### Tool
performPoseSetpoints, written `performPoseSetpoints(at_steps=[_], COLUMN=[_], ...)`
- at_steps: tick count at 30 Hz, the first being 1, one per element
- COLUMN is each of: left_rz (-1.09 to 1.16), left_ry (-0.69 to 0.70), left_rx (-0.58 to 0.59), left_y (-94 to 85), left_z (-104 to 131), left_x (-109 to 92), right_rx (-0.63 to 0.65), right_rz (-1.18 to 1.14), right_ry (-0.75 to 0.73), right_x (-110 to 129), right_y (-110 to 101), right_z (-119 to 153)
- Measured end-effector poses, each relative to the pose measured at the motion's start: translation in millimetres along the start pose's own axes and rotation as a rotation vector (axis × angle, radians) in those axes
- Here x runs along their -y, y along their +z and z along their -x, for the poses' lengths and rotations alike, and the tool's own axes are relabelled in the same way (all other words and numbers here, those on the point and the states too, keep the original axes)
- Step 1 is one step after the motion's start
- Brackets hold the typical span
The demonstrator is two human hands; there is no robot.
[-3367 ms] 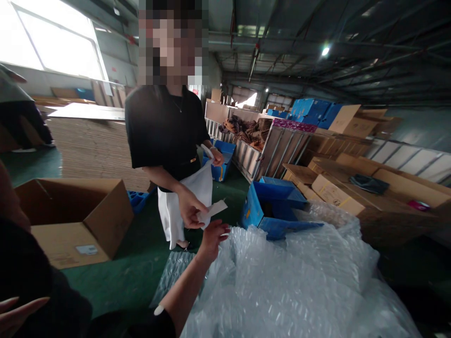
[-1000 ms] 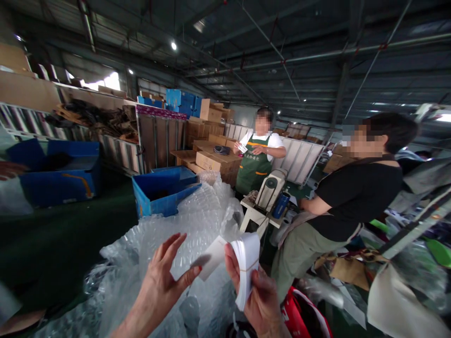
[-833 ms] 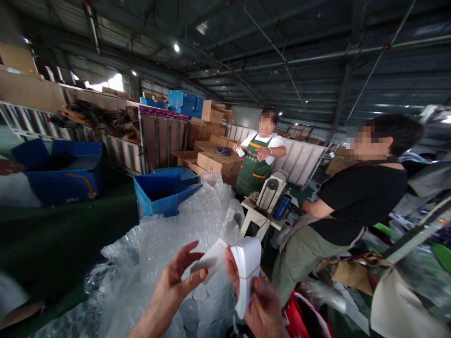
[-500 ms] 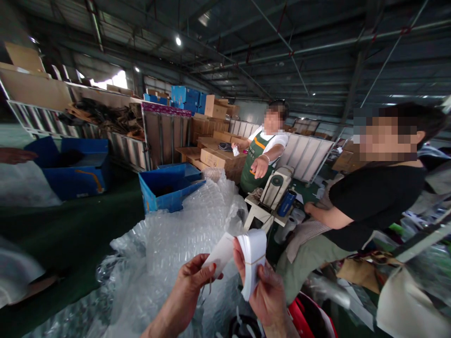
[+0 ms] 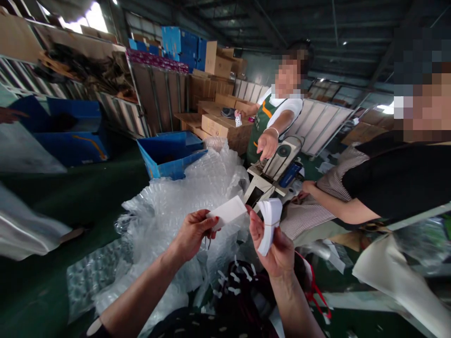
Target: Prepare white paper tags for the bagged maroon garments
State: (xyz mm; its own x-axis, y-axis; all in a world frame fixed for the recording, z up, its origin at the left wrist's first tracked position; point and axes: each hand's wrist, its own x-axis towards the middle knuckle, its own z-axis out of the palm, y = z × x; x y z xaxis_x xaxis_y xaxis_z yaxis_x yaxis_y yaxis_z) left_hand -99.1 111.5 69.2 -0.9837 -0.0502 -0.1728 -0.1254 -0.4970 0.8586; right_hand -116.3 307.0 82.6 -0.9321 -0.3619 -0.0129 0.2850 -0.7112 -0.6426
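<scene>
Between thumb and fingers, my left hand [image 5: 200, 227] pinches a white card [image 5: 230, 212], with a thin cord hanging below its fingers. My right hand [image 5: 276, 249] holds a curved stack of white cards [image 5: 269, 223] bound with a thin band. A right fingertip is beside the far end of the single card. Below my hands lies a dark bundle [image 5: 239, 281] with white tips. Clear bubble wrap [image 5: 169, 202] is heaped behind and left of my hands.
A person in a green apron [image 5: 262, 117] reaches forward over a machine [image 5: 282, 159]. Another person in a black top [image 5: 398, 183] is at the right. Blue boxes [image 5: 169, 152] and cartons [image 5: 218, 129] stand beyond the wrap. Someone's hand and pale clothing show at the left.
The single card has swung towards level and my hands sit higher in view. The view has tilted down, showing more of the dark bundle. The aproned person's reaching hand appears larger.
</scene>
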Motion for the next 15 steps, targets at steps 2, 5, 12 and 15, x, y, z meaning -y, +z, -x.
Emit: performPoseSetpoints(at_steps=[2,5,12,15], left_rz=[-0.006,-0.010,-0.052,-0.086], left_ry=[-0.001,-0.008,0.027,0.053], left_rx=[0.021,0.043,0.051,0.072], left_y=[-2.7,-7.0,-26.0,-36.1], left_z=[-5.0,-12.6,-32.0,-38.5], left_x=[-3.4,-8.4,-24.3,-35.7], right_rx=[-0.027,-0.081,0.055,0.293], right_rz=[0.039,0.067,0.471,1.005], right_ry=[-0.012,-0.023,-0.078,-0.034], right_x=[0.7,-1.6,-8.8,-7.3], right_y=[-0.4,-2.3,2.4,23.2], right_z=[-2.6,-8.0,-14.0,-18.2])
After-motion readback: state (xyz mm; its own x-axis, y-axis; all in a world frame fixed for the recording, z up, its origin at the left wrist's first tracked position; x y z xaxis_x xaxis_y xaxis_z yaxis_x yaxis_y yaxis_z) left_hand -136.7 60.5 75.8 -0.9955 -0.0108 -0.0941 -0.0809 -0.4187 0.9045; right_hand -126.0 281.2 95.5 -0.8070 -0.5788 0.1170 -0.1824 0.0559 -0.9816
